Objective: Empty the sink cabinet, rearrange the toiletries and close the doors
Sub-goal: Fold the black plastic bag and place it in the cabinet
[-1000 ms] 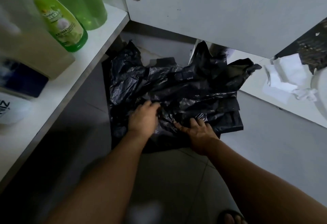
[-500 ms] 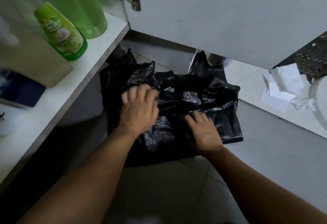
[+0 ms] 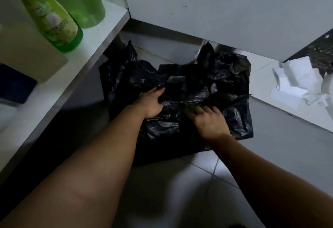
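Fingers of the left hand [image 3: 152, 102] curl into a fold of the black plastic bag [image 3: 189, 92], gripping a bunched ridge near its middle. The right hand [image 3: 209, 121] lies just right of that fold, palm down, fingers loosely spread and pressing the plastic flat against the floor [image 3: 180, 191]; whether its fingertips also pinch a crease cannot be told.

The bag sprawls crumpled on the floor tiles, just below the open cabinet door [image 3: 225, 11] and just right of the edge of the cabinet shelf [image 3: 86, 51]. Up and left of the bag, on that shelf, stand a green bottle [image 3: 54, 24] and, behind it, a larger green bottle [image 3: 84, 2]; a pale box [image 3: 27, 52] and a dark blue pack [image 3: 14, 83] sit further left still. Well right of the bag lies some crumpled white paper [image 3: 297, 81].

The step in hand looks like folding or flattening the bag so it stores neatly. To do it well, the pressing hand should anchor one layer while the gripping hand draws the fold across, squeezing trapped air toward the open end. Thin plastic springs back, so each fold wants a firm sweep along its crease before release.
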